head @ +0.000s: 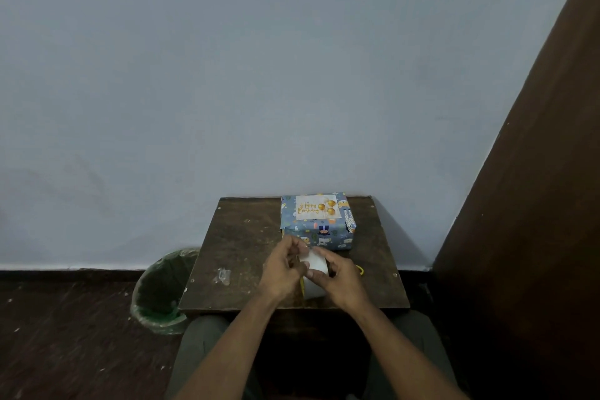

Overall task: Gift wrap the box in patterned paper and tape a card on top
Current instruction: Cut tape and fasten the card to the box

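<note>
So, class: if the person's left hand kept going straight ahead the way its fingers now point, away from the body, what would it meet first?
Probably the near side of the blue patterned wrapped box; the left hand fingers point toward it, though depth is unclear.

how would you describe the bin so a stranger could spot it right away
Find the small dark wooden table against the pale wall. The bin stands on the floor at its left front corner. It is round, lined with a green plastic bag, the only thing beside the table.
</note>
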